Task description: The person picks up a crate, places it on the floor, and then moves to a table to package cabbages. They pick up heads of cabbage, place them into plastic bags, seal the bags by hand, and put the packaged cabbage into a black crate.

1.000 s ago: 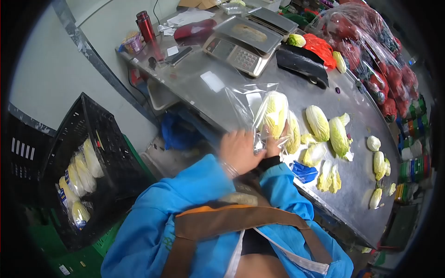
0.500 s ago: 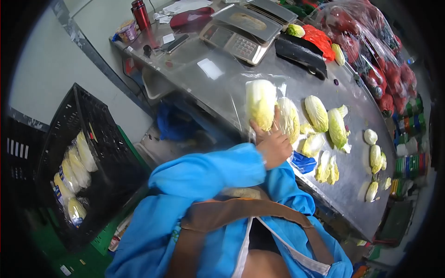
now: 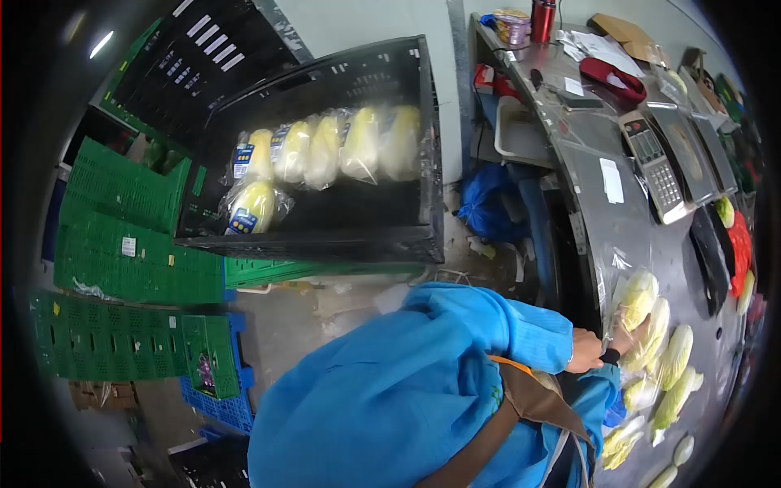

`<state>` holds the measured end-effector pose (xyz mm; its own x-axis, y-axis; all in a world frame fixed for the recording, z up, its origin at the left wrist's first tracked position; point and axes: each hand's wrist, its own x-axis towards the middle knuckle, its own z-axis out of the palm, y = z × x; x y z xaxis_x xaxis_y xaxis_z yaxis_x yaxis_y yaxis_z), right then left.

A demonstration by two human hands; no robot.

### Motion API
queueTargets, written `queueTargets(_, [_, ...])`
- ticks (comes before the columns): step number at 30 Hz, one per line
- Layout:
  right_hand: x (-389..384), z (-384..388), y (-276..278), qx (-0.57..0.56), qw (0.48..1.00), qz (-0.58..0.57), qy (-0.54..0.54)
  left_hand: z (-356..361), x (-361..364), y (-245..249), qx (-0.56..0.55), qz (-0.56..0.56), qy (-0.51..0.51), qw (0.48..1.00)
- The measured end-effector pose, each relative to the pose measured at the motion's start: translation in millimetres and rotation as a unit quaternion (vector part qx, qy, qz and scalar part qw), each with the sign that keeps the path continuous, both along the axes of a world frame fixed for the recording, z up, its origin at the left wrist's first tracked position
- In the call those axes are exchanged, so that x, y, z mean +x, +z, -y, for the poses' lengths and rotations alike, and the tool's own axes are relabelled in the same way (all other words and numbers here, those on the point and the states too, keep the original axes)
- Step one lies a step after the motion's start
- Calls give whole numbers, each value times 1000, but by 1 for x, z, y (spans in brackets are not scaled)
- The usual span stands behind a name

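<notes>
A pale yellow-white napa cabbage point(image 3: 638, 298) lies in a clear plastic bag point(image 3: 612, 313) on the metal table's near edge. My right hand point(image 3: 628, 332), a dark band at its wrist, is closed around the cabbage's lower end. Just left of it, my left hand point(image 3: 584, 353) has its fingers curled together at the bag's gathered end; the fingertips are partly hidden. Another napa cabbage point(image 3: 653, 335) lies right beside the bagged one. More unbagged cabbages point(image 3: 676, 358) and loose leaves point(image 3: 622, 443) are spread farther along the table.
A black crate point(image 3: 325, 244) at left holds several bagged, labelled cabbages point(image 3: 324, 152). Green crates point(image 3: 122, 252) stand beyond it. On the metal table point(image 3: 598, 236) are a scale point(image 3: 655, 167), a black plastic roll point(image 3: 710, 260) and a red bottle point(image 3: 543, 20). A blue bag point(image 3: 488, 203) sits below.
My view has swung left, bringing the black crate to the middle and the table to the right. Both hands stay at the bagged cabbage on the table's near edge.
</notes>
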<state>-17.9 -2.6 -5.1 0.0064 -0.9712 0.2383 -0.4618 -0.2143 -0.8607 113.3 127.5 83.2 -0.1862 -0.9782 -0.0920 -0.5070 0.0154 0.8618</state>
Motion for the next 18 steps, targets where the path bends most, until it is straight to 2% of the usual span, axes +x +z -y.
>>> queueTargets(1, [1,-5,-1,-51,997,-26,45,-1,0,-7,19,-14,-19,1000])
queueTargets(2, [-7,-5,5,-63,978,-197,40,-3,4,-11,21,-15,-23,999])
queueTargets(3, [10,-38,70,176,952,-249,36,-8,13,-5,34,-73,-37,996])
queueTargets(4, [12,-58,93,120,965,-218,78,-12,20,2,46,-134,-62,988])
queueTargets(5, [2,-76,111,65,972,-198,106,-22,28,9,55,-229,-34,971])
queueTargets(6, [-2,-95,127,79,973,-136,172,-26,26,7,90,-167,-3,982])
queueTargets(7, [3,-111,143,89,966,-70,233,-31,35,16,64,-72,8,995])
queueTargets(8, [18,-125,158,120,955,-85,257,-37,42,34,59,-49,8,997])
queueTargets(9, [25,-135,157,148,953,-48,261,-40,44,15,-17,-45,-12,999])
queueTargets(10, [28,-138,152,117,956,-64,261,-43,44,16,17,-59,-10,998])
queueTargets(13, [27,-139,145,162,954,-5,252,-47,53,25,87,-121,2,989])
queueTargets(15, [28,-138,135,158,949,3,273,-39,67,25,149,44,-74,985])
queueTargets(16, [30,-136,130,196,938,51,281,-27,65,36,-100,183,3,978])
queueTargets(17, [30,-133,127,234,923,102,288,-14,62,45,-341,302,80,887])
queueTargets(18, [29,-125,142,201,912,111,339,7,56,35,-372,227,-5,900])
